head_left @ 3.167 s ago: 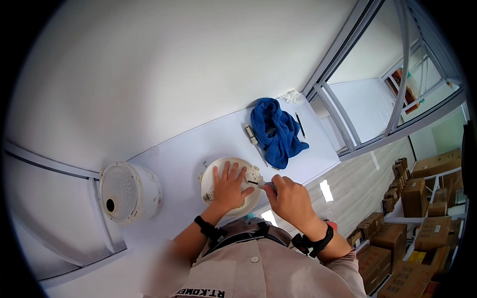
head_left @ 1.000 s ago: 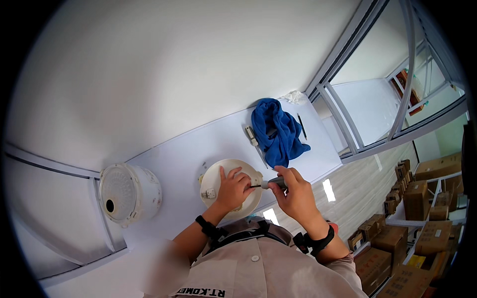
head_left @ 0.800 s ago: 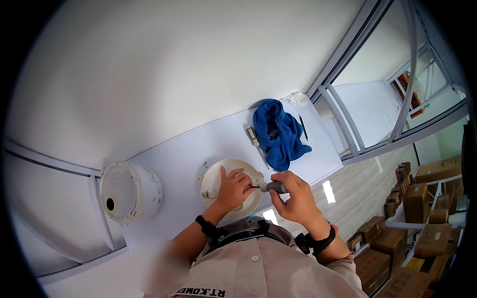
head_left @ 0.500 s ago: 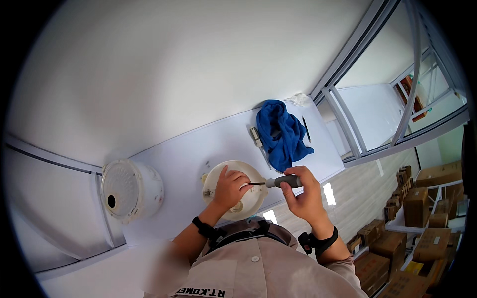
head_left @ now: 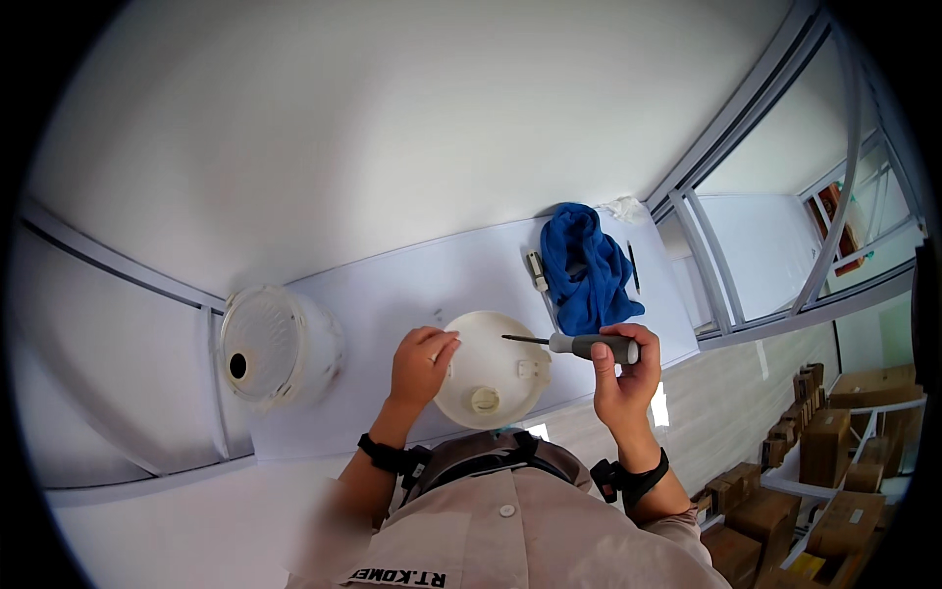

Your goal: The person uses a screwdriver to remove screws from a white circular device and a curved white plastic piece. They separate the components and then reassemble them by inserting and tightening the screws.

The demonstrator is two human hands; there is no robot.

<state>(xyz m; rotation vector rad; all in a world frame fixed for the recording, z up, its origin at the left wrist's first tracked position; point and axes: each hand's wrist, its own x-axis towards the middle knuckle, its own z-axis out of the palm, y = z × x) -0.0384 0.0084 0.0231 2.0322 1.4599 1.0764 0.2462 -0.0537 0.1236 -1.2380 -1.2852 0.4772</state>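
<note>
My right hand is closed round the grey handle of a screwdriver. Its dark shaft points left, over a round white dish-shaped cover. The cover lies near the table's front edge, with a cream round knob-like part near its close side and a small fitting toward its right. At the cover's left rim is my left hand, its fingers bent and pinched on the edge. Whether a small piece is also between those fingertips is hidden.
Left on the white table stands a white drum-shaped housing with a dark hole. Behind the cover lie a blue cloth, a light-handled tool and a dark thin stick. Cardboard boxes fill shelves at right.
The screwdriver has lifted away from my left fingers and moved right. My left hand has shifted from over the cover to its left rim. The cover's fittings appear turned round.
</note>
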